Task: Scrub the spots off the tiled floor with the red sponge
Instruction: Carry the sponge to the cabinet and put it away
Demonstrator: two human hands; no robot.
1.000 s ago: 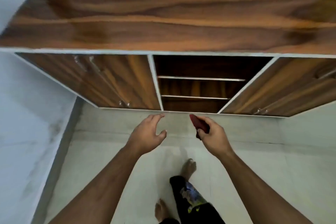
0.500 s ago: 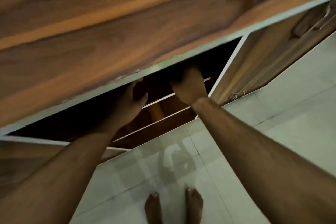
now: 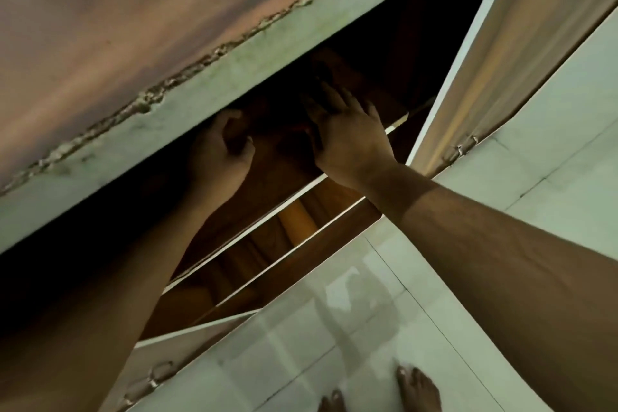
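Both hands reach into the dark open middle compartment of the wooden cabinet [image 3: 334,221]. My right hand [image 3: 347,140] lies flat over the upper shelf with its fingers straight and spread. A dim red sliver, likely the red sponge [image 3: 300,129], shows just left of that hand in the shadow; most of it is hidden. My left hand [image 3: 219,152] hovers beside it with fingers loosely curled, and I see nothing in it. The pale tiled floor [image 3: 334,344] spreads below, with a faint wet-looking patch.
The cabinet's top edge [image 3: 200,94], chipped along its white trim, overhangs the hands. An open door [image 3: 501,60] stands to the right and another open door [image 3: 174,358] to the lower left. My bare feet [image 3: 418,388] stand on the tiles at the bottom.
The head has dropped closer to the cabinet. Both hands went from above the floor into the middle compartment. My right hand, which gripped the sponge a second ago, now has its fingers straight.
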